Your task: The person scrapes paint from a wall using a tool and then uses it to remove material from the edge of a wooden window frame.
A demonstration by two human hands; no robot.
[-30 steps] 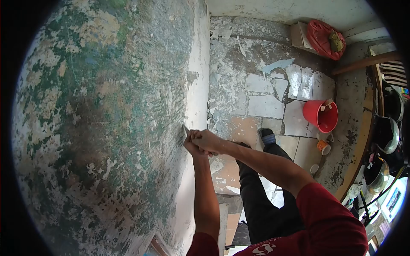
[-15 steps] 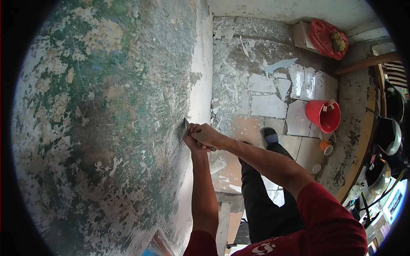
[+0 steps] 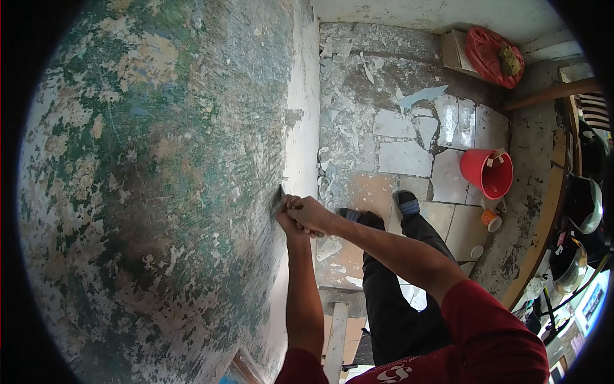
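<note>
Scraper [image 3: 279, 194] blade touches the peeling green wall [image 3: 160, 192], near its white edge. The right hand [image 3: 310, 214] and left hand [image 3: 286, 219] are both wrapped tight around its handle, one pressed against the other. A red bucket [image 3: 487, 173] stands on the broken floor [image 3: 396, 147] below, well apart.

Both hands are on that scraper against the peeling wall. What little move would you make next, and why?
Probably push the scraper a short stroke further along the wall. The left hand and right hand clasp it together, its blade meets the surface, and flaking green paint lies just beyond the tip.
</note>
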